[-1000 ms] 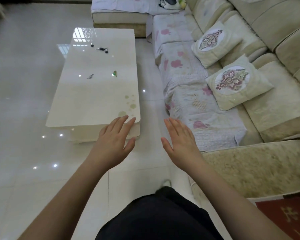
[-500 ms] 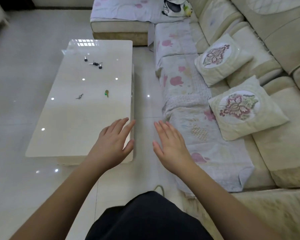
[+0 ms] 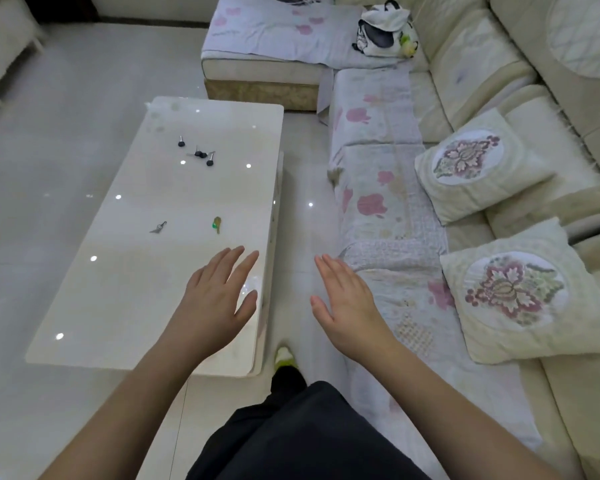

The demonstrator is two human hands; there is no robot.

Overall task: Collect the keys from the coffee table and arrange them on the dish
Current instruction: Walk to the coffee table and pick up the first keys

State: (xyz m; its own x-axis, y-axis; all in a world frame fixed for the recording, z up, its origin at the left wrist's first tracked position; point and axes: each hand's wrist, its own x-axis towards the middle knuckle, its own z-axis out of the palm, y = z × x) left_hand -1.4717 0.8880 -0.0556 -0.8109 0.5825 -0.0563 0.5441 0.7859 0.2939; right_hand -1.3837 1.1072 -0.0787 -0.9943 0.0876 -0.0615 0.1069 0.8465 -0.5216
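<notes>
While both hands are empty, the keys lie untouched on the coffee table [image 3: 125, 306], a glossy white top that fills the left centre of the frame. Black-headed keys [image 3: 201, 154] sit in a loose cluster toward the table's far end, upper centre-left; one more black-headed key [image 3: 181, 142] lies just apart, up and left of that cluster. A small silver key [image 3: 158, 227] lies mid-table. A key with a green tag [image 3: 217, 224] lies to its right, nearer the table's right edge. No key touches either hand.

Left hand [image 3: 212, 304]: spread flat, palm down, fingers extended and slightly fanned, holding nothing. It is over the near right part of the tabletop, lower centre of the frame, below the green-tagged key. Contact with the surface cannot be told.

Right hand [image 3: 346, 304]: also wide and flat, palm down, holding nothing. It is over the floor gap between the table's right edge and the sofa [image 3: 388, 209].

The sofa runs down the right side of the frame, its seat draped in a floral cover. Two embroidered cushions [image 3: 510, 292] lean at the right. A black and white bag [image 3: 383, 29] rests at the top centre. A dark trouser leg [image 3: 291, 441] and a shoe tip [image 3: 284, 355] show at the bottom centre.
</notes>
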